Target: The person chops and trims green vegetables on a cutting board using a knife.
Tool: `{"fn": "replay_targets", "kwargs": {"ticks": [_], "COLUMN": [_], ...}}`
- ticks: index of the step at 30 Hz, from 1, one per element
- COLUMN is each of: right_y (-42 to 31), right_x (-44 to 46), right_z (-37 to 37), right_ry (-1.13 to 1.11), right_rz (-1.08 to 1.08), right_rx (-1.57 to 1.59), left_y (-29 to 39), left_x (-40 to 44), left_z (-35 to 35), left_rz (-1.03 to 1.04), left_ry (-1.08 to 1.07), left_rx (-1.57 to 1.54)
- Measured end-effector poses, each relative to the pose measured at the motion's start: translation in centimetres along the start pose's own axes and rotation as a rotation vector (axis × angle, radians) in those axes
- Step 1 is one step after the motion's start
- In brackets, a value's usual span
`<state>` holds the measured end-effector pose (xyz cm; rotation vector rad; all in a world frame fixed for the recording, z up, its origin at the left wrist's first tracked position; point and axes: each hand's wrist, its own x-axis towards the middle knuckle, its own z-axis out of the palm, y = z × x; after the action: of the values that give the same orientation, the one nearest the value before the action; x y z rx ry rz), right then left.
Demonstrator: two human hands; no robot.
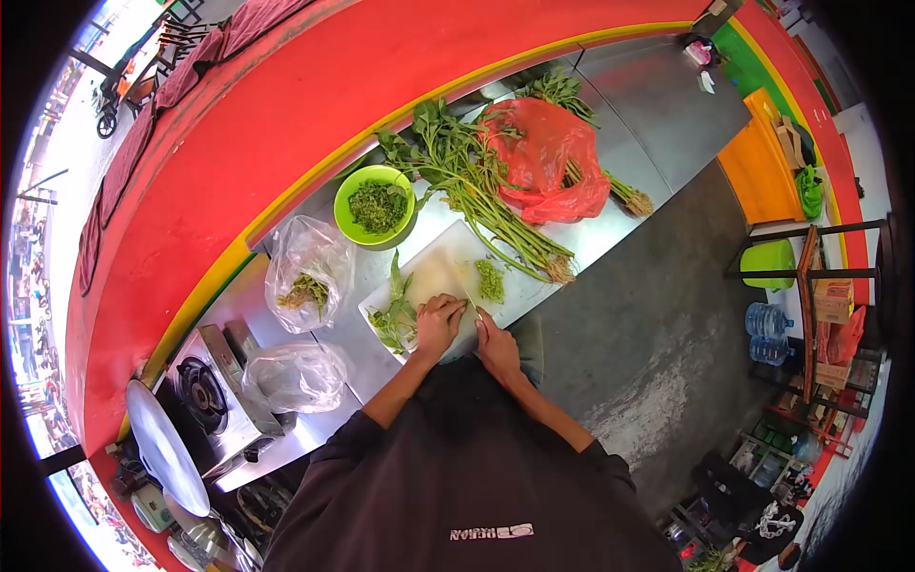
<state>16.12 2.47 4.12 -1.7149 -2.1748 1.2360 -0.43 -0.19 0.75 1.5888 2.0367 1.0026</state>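
My left hand (437, 326) is closed on leafy green stems (391, 319), their leaves spreading to its left on a white cutting board (519, 291). My right hand (498, 349) is closed round a knife (464, 282). The thin blade points away from me across the board, close to my left fingertips; the handle is mostly hidden in my fist. Beyond the blade, to the right, sits a small pile of chopped green stems (490, 280). A green bowl (354, 227) of chopped leaves (377, 206) stands past the board's far left side.
Long stemmed greens with roots (496, 221) lie behind the board, partly under a red plastic bag (548, 157). Clear plastic bags (310, 250) rest on the steel counter (624, 110) at left, one holding greens. Further left are a gas stove (202, 394) and a round metal lid (167, 448).
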Motion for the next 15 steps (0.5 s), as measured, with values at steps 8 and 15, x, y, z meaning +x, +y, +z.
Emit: {"fn": "replay_targets", "kwargs": {"ticks": [8,15], "right_y": [-0.1,-0.9], "right_x": [0.2,2.6], "right_z": [0.1,0.9], "right_ry": [-0.002,0.028], "right_rz": [-0.022,-0.058], "right_rx": [-0.008,-0.07], "left_y": [-0.4,-0.2], "left_x": [-0.1,-0.5], "left_z": [0.3,-0.2], "left_rz": [0.009,0.051], "left_ry": [0.011,-0.014], "left_rx": [0.0,0.013]}}
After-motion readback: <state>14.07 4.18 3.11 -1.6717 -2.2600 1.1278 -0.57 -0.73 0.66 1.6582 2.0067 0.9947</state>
